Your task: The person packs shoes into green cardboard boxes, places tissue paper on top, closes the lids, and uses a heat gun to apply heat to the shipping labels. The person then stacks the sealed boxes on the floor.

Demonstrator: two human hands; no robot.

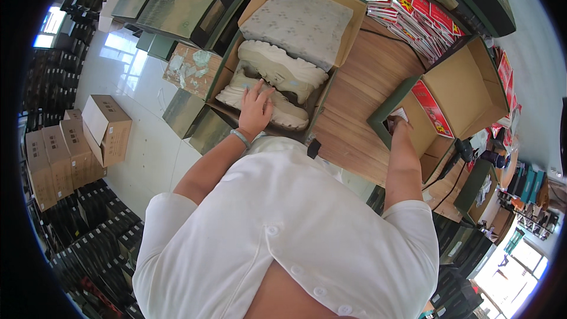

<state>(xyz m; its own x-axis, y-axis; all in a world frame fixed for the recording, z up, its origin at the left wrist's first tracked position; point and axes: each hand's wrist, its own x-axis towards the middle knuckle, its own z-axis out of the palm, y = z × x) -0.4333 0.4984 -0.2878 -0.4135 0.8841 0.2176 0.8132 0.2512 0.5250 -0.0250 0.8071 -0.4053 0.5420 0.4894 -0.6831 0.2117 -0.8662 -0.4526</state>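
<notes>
A pair of beige chunky sneakers lies in an open shoe box [352, 31]: the far sneaker [277, 64] and the near sneaker [289, 113], side by side. My left hand [256, 108] rests on the near sneaker, its fingers spread and holding nothing. Patterned grey tissue paper [298, 24] is folded back over the box's lid. Over to the right, my right hand [400, 123] reaches into a second open box [466, 86], its fingers curled at a small white slip [401, 113]. Part of those fingers is hidden. A red card [431, 108] stands inside this box.
Piles of red printed cards [407, 0] cover the back of the wooden table [348, 106]. Closed green shoe boxes [183, 0] are stacked at the far left. Brown cartons [106, 127] stand on the floor. A black tape-gun-like tool [465, 150] and cables lie at right.
</notes>
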